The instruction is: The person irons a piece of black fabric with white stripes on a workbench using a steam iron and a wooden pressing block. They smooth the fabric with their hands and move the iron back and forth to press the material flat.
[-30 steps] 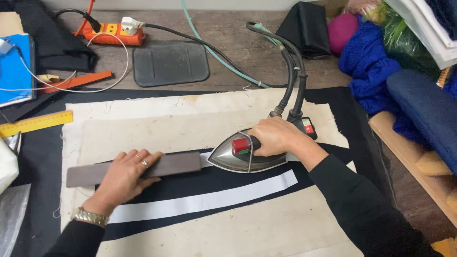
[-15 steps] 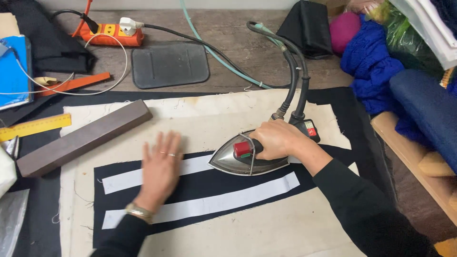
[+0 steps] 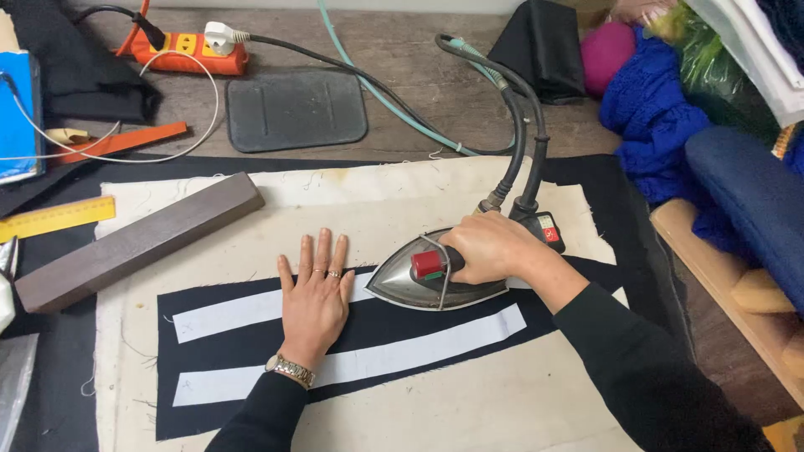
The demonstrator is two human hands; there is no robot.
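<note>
R hand (image 3: 490,249) gripping handle of grey steam iron (image 3: 431,278), handle hidden; L hand (image 3: 315,293) flat, fingers spread, on black cloth w/ white strips (image 3: 251,331), upper strip partly covered

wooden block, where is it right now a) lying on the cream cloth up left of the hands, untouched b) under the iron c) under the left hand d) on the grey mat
a: the wooden block lies aslant on the cream cloth, apart from the left hand, which is flat on the black fabric, and from the iron held by the right hand.
</note>
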